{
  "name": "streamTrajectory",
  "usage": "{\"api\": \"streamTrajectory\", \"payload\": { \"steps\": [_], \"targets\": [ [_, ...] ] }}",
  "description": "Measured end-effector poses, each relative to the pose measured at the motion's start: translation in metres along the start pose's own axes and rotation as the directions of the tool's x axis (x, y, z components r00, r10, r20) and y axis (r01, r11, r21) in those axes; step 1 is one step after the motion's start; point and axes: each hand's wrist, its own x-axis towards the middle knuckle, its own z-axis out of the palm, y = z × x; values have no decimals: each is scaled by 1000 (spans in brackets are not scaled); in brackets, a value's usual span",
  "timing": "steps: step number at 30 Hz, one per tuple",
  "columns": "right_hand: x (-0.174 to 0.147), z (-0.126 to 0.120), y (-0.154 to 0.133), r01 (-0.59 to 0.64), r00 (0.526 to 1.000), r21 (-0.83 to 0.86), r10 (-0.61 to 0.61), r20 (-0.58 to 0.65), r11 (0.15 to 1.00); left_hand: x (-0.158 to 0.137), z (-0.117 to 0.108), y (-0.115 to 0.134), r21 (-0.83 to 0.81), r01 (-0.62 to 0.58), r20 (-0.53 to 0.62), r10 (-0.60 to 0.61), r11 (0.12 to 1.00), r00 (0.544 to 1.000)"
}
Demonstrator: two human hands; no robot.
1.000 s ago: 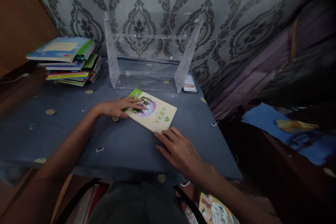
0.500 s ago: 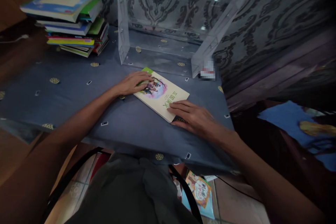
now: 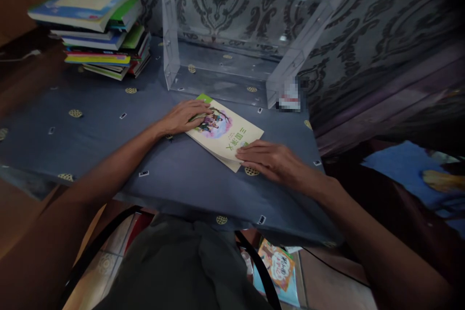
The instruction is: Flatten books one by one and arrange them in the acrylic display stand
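One book [image 3: 225,128] is lying at the centre of the frame; your left hand [image 3: 187,115] is resting on its upper-left end, fingers loosely spread, while your right hand [image 3: 271,159] is pinching its raised cover [image 3: 229,151] at the lower right.

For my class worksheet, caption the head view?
Left hand rests on the pale book; right hand holds it slightly open at one corner.
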Motion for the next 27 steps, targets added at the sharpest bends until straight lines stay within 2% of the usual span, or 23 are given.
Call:
{"api": "streamTrajectory", "payload": {
  "steps": [5,11,17,20,24,27],
  "targets": [
    [2,-5,7,7,1000,92,-7,0,996,0,-1,1,14,-7,-2,7,1000,1000],
    [-2,-3,11,-51,999,77,49,19,996,0,0,1,8,4,11,-4,1000,1000],
    [-5,0,2,-49,998,50,51,-31,998,0,-1,1,2,6,24,-6,1000,1000],
    [-5,9,-12,-75,994,-42,71,-77,996,-1,-1,0,-3,-1,17,1,1000,1000],
    [-4,28,-32,-202,969,-255,155,-194,946,-3,-4,4,17,-3,20,3,1000,1000],
    [-2,36,-41,-247,963,-330,195,-184,911,1,-8,12,93,33,13,-34,995,999]
  ]
}}
